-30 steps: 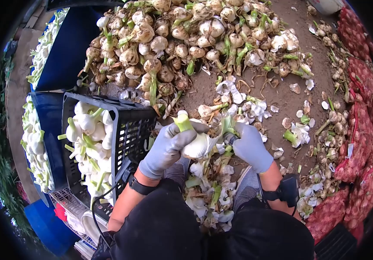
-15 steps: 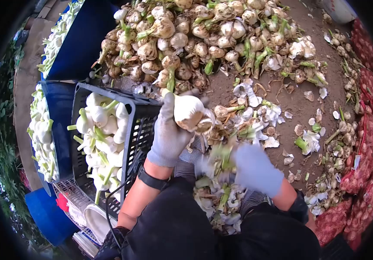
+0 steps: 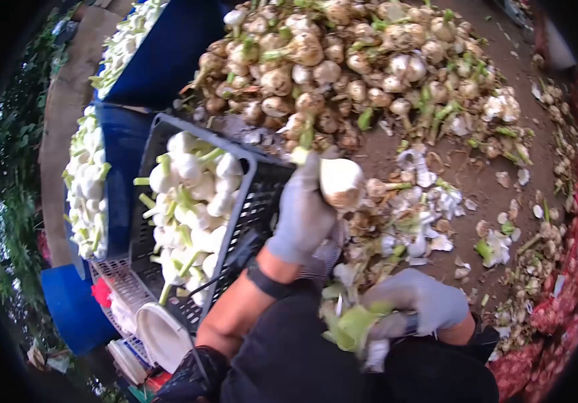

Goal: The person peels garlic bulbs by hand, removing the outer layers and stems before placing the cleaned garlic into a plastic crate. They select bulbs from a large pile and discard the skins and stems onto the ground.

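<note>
In the head view, my gloved left hand is closed around a garlic bulb, a smooth white one with its pale stem pointing up and left. My gloved right hand is lower and to the right, above my lap. Its fingers are curled, and a pale green garlic husk hangs at their tips, partly blurred. Beside my left forearm stands a dark plastic crate holding peeled garlic bulbs.
A heap of unpeeled garlic lies ahead on the soil. Scattered skins lie nearer. Blue containers of white garlic stand left, with a white bucket below. Red mesh sacks line the right side.
My right hand has moved down towards my lap, and a green husk now shows at its fingers. The bulb in my left hand looks cleaner, its loose skin gone. The view has shifted left.
</note>
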`<state>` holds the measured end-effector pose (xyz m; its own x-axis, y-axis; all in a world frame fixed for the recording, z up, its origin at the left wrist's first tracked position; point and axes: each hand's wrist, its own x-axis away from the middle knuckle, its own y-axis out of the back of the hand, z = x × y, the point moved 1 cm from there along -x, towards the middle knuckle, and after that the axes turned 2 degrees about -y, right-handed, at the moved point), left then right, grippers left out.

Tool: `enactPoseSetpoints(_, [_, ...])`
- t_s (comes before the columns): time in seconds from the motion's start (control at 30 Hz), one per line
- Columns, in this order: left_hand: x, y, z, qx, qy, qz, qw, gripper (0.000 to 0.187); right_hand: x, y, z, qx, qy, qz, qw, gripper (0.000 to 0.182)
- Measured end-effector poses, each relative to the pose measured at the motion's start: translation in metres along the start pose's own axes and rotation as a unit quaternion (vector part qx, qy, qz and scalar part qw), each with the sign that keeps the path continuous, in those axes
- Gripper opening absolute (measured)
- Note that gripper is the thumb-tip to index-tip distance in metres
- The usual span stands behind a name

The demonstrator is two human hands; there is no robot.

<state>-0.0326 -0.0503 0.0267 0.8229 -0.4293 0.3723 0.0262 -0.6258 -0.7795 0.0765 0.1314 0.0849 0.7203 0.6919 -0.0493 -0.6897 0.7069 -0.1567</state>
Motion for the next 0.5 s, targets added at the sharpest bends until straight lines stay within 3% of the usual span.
enactPoseSetpoints(0.07, [0.012,-0.018,-0.010,-0.034,-0.001,-0.021,0.999,0.040,-0.010,0.005,-0.001,0.116,-0.244,-0.057,0.961,0.042])
enactPoseSetpoints(0.1, [0.018,-0.019,-0.008,-0.078,-0.064,0.046,0.994,0.043,-0.014,0.005,-0.015,0.339,-0.290,-0.096,0.890,0.046])
enactPoseSetpoints(0.13, [0.016,-0.018,-0.007,-0.076,-0.062,0.050,0.994,0.043,-0.017,0.005,-0.026,0.543,-0.320,-0.128,0.765,0.049])
enactPoseSetpoints(0.17, [0.014,-0.016,-0.006,-0.096,-0.031,0.034,0.994,0.044,-0.021,0.007,-0.031,0.544,-0.323,-0.130,0.763,0.049])
enactPoseSetpoints(0.2, [0.014,-0.015,-0.004,-0.115,0.000,0.016,0.993,0.046,-0.024,0.010,-0.032,0.486,-0.225,-0.270,0.800,0.049])
enactPoseSetpoints(0.23, [0.012,-0.017,-0.005,0.102,0.073,0.025,0.992,0.044,-0.026,0.012,-0.032,0.409,-0.120,-0.401,0.811,0.050])
enactPoseSetpoints(0.27, [0.015,-0.016,-0.001,0.105,0.077,0.025,0.991,0.044,-0.030,0.014,-0.034,0.410,-0.125,-0.401,0.810,0.050])
enactPoseSetpoints(0.33, [0.016,-0.014,0.007,0.040,0.064,0.044,0.996,0.045,-0.038,0.023,-0.035,0.463,0.004,-0.419,0.781,0.042])
enactPoseSetpoints(0.37, [0.015,-0.012,0.009,0.010,0.085,0.053,0.995,0.046,-0.038,0.025,-0.042,0.473,0.027,-0.414,0.777,0.031])
enactPoseSetpoints(0.4, [0.015,-0.013,0.008,0.012,0.085,0.053,0.995,0.046,-0.036,0.025,-0.039,0.474,0.026,-0.414,0.777,0.031])
enactPoseSetpoints(0.47, [0.017,-0.020,-0.001,0.086,0.110,0.043,0.989,0.048,-0.038,0.027,-0.029,0.389,0.048,-0.406,0.825,0.032])
enactPoseSetpoints(0.5, [0.023,-0.034,-0.004,0.030,0.053,0.055,0.997,0.048,-0.039,0.028,-0.026,0.314,0.057,-0.439,0.840,0.025])
